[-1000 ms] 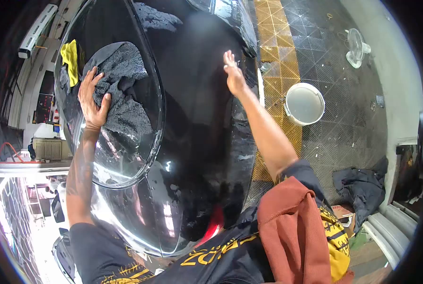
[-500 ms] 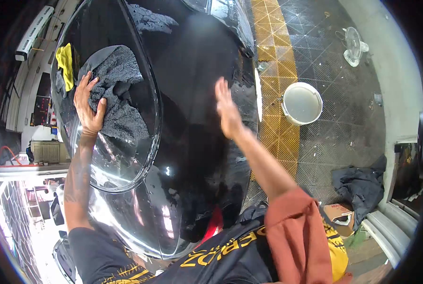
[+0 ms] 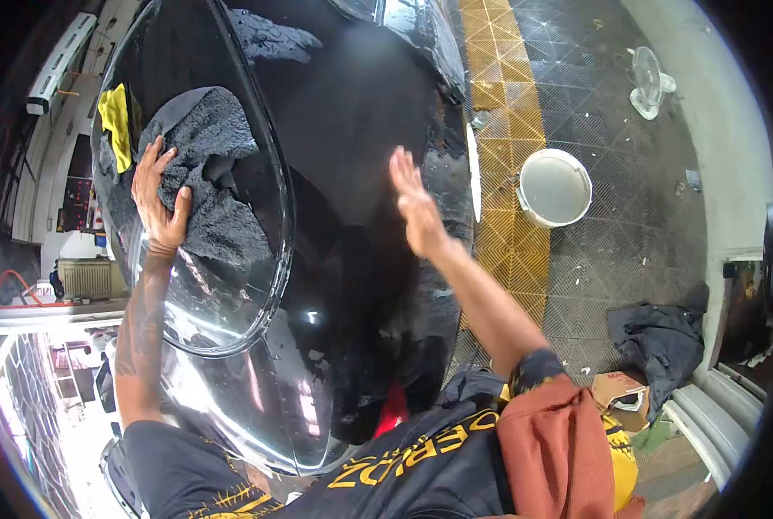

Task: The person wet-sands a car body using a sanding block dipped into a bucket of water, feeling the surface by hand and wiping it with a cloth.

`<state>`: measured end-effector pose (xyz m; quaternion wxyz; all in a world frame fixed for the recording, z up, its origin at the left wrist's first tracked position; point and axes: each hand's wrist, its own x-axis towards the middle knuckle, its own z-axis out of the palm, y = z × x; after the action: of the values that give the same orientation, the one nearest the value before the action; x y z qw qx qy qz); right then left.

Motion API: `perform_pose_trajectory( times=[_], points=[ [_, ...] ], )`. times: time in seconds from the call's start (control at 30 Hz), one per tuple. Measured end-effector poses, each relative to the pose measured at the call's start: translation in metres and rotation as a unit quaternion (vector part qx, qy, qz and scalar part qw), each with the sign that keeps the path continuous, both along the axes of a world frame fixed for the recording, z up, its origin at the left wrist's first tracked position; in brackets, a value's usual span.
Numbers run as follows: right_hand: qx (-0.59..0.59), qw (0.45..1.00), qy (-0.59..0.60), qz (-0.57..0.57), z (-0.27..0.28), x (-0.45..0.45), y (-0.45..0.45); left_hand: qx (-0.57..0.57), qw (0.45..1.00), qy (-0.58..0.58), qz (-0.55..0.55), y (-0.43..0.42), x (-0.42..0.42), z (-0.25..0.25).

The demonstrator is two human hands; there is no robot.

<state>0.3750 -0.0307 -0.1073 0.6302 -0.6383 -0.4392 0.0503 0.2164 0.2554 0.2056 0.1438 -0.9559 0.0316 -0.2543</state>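
My left hand (image 3: 160, 197) lies on the left edge of a crumpled dark grey microfibre towel (image 3: 222, 212), its fingers and thumb apart. The towel rests on the glass (image 3: 205, 290) of a glossy black car. To the right, my right hand (image 3: 416, 208) is over the car's black bodywork (image 3: 343, 164), fingers stretched out and nothing in it; whether it touches the panel I cannot tell. A yellow cloth (image 3: 116, 127) sits at the far left edge of the glass, beyond my left hand. Wet-looking patches (image 3: 270, 36) show on the paint.
A white bucket (image 3: 555, 189) of cloudy liquid stands on the grey and yellow floor tiles (image 3: 512, 104) right of the car. Further right are a white fan (image 3: 650, 84), a dark heap of cloth (image 3: 659, 342) and a cardboard box (image 3: 620, 398). A reddish-brown cloth (image 3: 551, 441) hangs over my right side.
My right hand has shifted slightly left and down over the panel, and more of my right sleeve shows. The left hand stays on the grey towel. The view has moved a little.
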Motion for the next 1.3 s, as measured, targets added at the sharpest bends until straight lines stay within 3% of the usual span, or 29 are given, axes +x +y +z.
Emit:
perform_pose_trajectory(
  times=[0.1, 0.13, 0.23, 0.27, 0.33, 0.37, 0.4, 0.47, 0.5, 0.53, 0.63, 0.67, 0.77, 0.93, 0.97, 1.03, 1.1, 1.17, 1.2, 1.23, 1.3],
  points=[
    [0.021, 0.998, 0.030, -0.046, -0.021, 0.099, 0.064, 0.002, 1.000, 0.004, -0.006, 0.002, -0.001, 0.000],
    [0.027, 0.993, 0.112, -0.022, -0.017, 0.120, 0.075, 0.002, 1.000, 0.002, -0.007, -0.001, 0.000, 0.001],
    [0.049, 0.992, 0.111, -0.042, -0.006, 0.059, 0.053, 0.003, 1.000, 0.002, 0.002, -0.004, -0.001, 0.001],
    [-0.008, 0.998, 0.057, -0.040, 0.004, 0.022, 0.025, 0.006, 1.000, 0.000, 0.001, -0.001, -0.001, 0.000],
    [0.014, 0.999, 0.039, 0.001, 0.000, -0.037, -0.017, 0.000, 1.000, -0.001, 0.002, -0.002, 0.000, -0.001],
    [0.016, 0.999, 0.038, 0.003, -0.002, -0.027, -0.009, -0.004, 1.000, 0.000, 0.005, -0.002, 0.000, 0.000],
    [0.051, 0.991, 0.119, 0.016, -0.005, -0.009, 0.006, -0.001, 1.000, 0.000, 0.002, -0.001, 0.000, 0.000],
    [0.051, 0.994, 0.092, -0.025, -0.010, 0.053, 0.036, 0.002, 1.000, 0.002, 0.000, 0.001, 0.002, 0.001],
    [0.099, 0.984, 0.148, -0.002, -0.027, 0.092, 0.061, 0.000, 1.000, 0.001, 0.000, 0.000, -0.001, 0.001],
    [0.142, 0.955, 0.258, 0.038, -0.005, 0.109, 0.062, -0.001, 1.000, 0.001, 0.006, -0.001, -0.006, -0.001],
    [0.127, 0.965, 0.230, 0.023, -0.011, 0.060, 0.046, -0.002, 1.000, 0.002, -0.004, 0.000, -0.001, 0.001],
    [0.035, 0.989, 0.147, -0.001, -0.002, 0.021, 0.021, 0.004, 1.000, 0.004, -0.004, 0.002, -0.001, 0.000],
    [0.011, 0.999, 0.049, 0.012, 0.002, -0.045, -0.028, -0.003, 1.000, 0.000, -0.008, 0.003, -0.001, 0.000],
    [0.039, 0.996, 0.062, -0.051, -0.034, 0.106, 0.064, 0.000, 1.000, 0.006, 0.013, -0.003, -0.004, -0.001],
    [0.002, 0.994, 0.091, -0.063, -0.024, 0.107, 0.065, -0.003, 1.000, 0.002, 0.007, -0.003, -0.003, 0.000],
    [-0.025, 0.992, -0.030, -0.118, -0.009, 0.055, 0.043, -0.007, 1.000, 0.001, -0.007, -0.002, 0.001, 0.002],
    [-0.046, 0.998, 0.039, -0.035, 0.007, -0.015, 0.005, -0.007, 1.000, 0.000, -0.011, 0.000, -0.001, 0.000],
    [-0.007, 1.000, -0.003, -0.005, 0.005, -0.033, -0.016, -0.004, 1.000, -0.002, -0.007, 0.000, 0.000, 0.000],
    [0.005, 0.999, -0.044, -0.029, -0.005, -0.014, -0.003, -0.008, 1.000, -0.002, -0.012, 0.002, -0.001, 0.000],
    [0.060, 0.997, 0.047, -0.018, -0.008, 0.012, 0.022, -0.011, 1.000, -0.001, -0.021, 0.002, -0.001, 0.001],
    [0.032, 0.997, 0.051, -0.047, -0.015, 0.086, 0.060, -0.010, 1.000, -0.002, -0.018, 0.000, -0.001, 0.001]
  ],
)
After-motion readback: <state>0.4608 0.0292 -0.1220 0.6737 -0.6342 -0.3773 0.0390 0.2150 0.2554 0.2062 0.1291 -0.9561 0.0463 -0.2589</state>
